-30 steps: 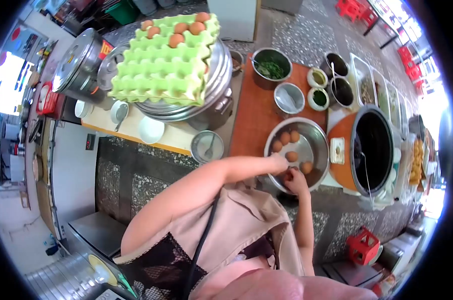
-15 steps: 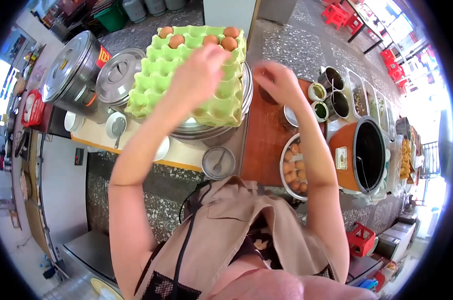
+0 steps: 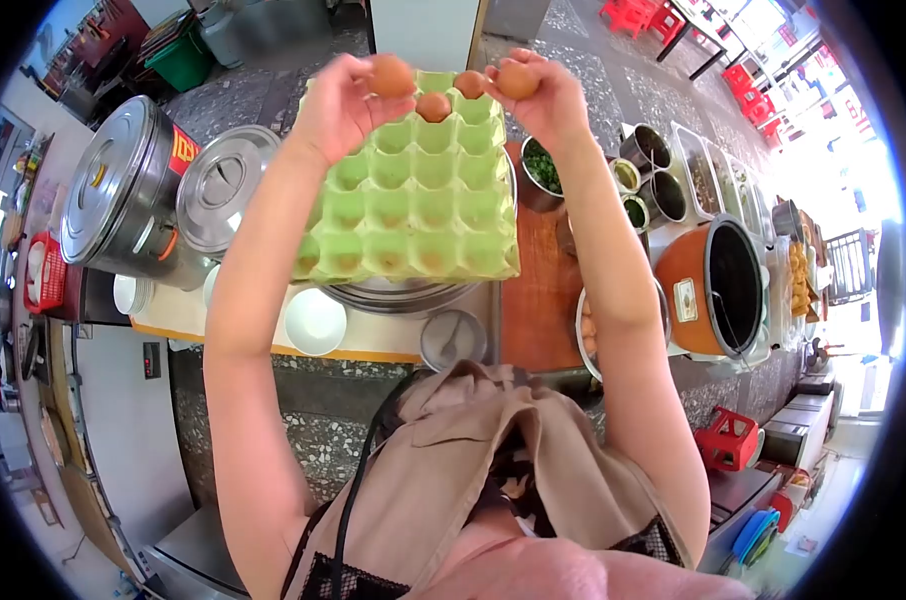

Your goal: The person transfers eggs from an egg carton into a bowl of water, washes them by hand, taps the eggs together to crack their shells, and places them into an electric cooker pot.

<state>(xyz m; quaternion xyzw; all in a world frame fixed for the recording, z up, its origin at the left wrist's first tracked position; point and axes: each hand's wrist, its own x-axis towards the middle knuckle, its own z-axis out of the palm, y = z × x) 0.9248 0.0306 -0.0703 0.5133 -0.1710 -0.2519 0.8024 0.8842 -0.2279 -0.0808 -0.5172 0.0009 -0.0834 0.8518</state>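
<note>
My left hand (image 3: 375, 100) is closing its fingertips around one brown egg (image 3: 391, 76), opening only about as wide as the shell, and my right hand (image 3: 503, 90) is doing pretty much the same with another egg (image 3: 518, 80), thumb and fingers pinching it from the side. Both are hanging over the far end of the green egg tray (image 3: 413, 205), one near each side, so I'm holding the eggs up in the air with a gap between my hands. Two loose ones are sitting in the cups between them, a nearer egg (image 3: 434, 107) and a farther egg (image 3: 470, 84). The tray itself is resting on some round metal lids (image 3: 398, 296). Closer to me, a white bowl (image 3: 316, 321) and a metal dish (image 3: 453, 340) with a spoon in it are sitting side by side on the pale counter. Over on the right, my forearm is partly covering a steel bowl (image 3: 580, 340), with a few eggs (image 3: 589, 330) peeking out by its left rim. Beyond that arm, a big orange pot (image 3: 683, 270) is standing open, and a pot of chopped greens (image 3: 541, 168) is sitting farther up, near the tray's right edge.
</note>
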